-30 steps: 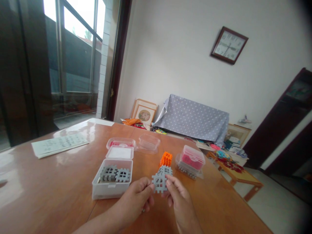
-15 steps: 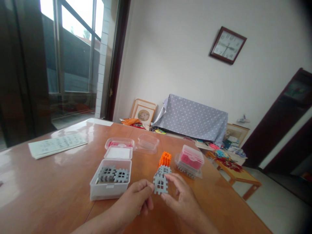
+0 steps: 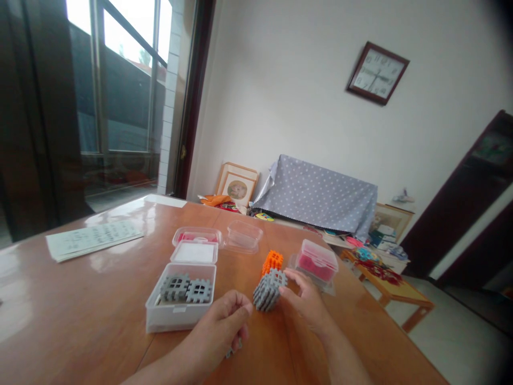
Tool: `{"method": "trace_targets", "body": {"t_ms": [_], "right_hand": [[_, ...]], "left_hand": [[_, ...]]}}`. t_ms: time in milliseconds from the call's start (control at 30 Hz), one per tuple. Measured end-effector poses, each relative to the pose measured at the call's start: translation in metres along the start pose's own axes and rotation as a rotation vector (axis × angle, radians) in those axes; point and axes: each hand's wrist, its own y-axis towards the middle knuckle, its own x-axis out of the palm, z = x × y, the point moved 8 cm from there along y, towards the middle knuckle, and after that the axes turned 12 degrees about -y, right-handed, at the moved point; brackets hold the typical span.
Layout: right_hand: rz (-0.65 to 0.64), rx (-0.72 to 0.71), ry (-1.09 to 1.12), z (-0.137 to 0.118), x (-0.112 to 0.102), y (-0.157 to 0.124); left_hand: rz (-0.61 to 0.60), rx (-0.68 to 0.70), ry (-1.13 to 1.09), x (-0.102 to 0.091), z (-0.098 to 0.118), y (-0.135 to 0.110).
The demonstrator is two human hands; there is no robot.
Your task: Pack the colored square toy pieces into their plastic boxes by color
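Observation:
A stack of grey interlocking plastic blocks (image 3: 267,291), notched at the edges and with window cut-outs, sits on the table. My right hand (image 3: 306,299) has its thumb and forefinger at the right edge of this stack, gripping the block at that end. Directly behind the stack stands a row of orange blocks (image 3: 272,261) of the same kind. My left hand (image 3: 230,318) is closed, left of the grey stack and apart from it. A bit of a grey block (image 3: 234,348) pokes out below its fingers; the rest is hidden.
An open white plastic box (image 3: 180,309) with several grey blocks stands at the left. Behind it are a clear pink-filled container (image 3: 197,235) and a clear tray (image 3: 242,237). At the right sits a pink-filled box (image 3: 318,259). Paper sheets (image 3: 94,239) lie far left.
The front window block between my hands has gone from there, and the grey stack now shows its layered edges. My right hand has moved slightly up and right. A grey piece now shows under my left hand.

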Motion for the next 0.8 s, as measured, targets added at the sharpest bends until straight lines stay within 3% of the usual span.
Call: {"method": "trace_targets", "body": {"t_ms": [133,233,333,467,600,700,800], "right_hand": [[-0.039,-0.006,-0.017,0.003,0.005,-0.001],[0.033,0.007,-0.014,-0.001,-0.009,-0.004],[0.116,-0.018,-0.003,-0.024,-0.024,-0.015],[-0.135,-0.103,0.101,-0.078,-0.002,-0.039],[-0.357,-0.213,0.032,-0.129,0.03,-0.064],[-0.454,-0.283,-0.058,-0.147,0.049,-0.075],[-0.491,-0.299,-0.155,-0.147,0.062,-0.078]], "left_hand": [[0.018,0.005,0.008,-0.001,0.001,-0.001],[0.033,0.018,0.008,-0.003,0.006,-0.002],[0.074,0.054,-0.011,-0.007,0.015,-0.005],[0.133,0.123,-0.063,-0.015,0.03,-0.009],[0.106,0.161,-0.122,-0.013,0.036,-0.011],[0.083,0.169,-0.157,-0.01,0.035,-0.012],[0.082,0.169,-0.156,-0.01,0.032,-0.011]]}}
